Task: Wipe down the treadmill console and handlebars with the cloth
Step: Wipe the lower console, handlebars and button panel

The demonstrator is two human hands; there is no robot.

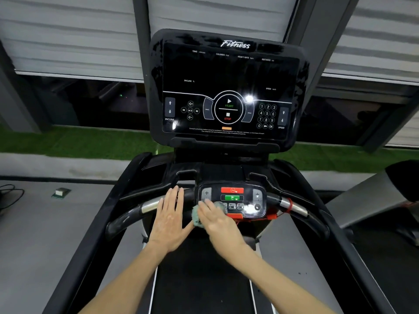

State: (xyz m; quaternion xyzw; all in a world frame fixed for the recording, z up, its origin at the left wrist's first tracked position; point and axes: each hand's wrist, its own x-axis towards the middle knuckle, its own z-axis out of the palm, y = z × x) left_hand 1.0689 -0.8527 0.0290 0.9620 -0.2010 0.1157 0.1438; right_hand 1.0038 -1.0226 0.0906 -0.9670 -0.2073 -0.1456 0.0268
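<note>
The black treadmill console stands upright ahead, its screen dark with lit labels. Below it a small control panel with a red and a green button sits at the middle of the curved handlebar. My right hand lies with straight fingers on a pale green cloth, pressing it against the panel's lower left corner. Most of the cloth is hidden under that hand. My left hand rests flat, fingers straight, on the handlebar just left of the panel.
The running belt stretches below my forearms. A red safety cord wraps the right handlebar. Another machine stands at the right. A small box and cables lie on the grey floor at left.
</note>
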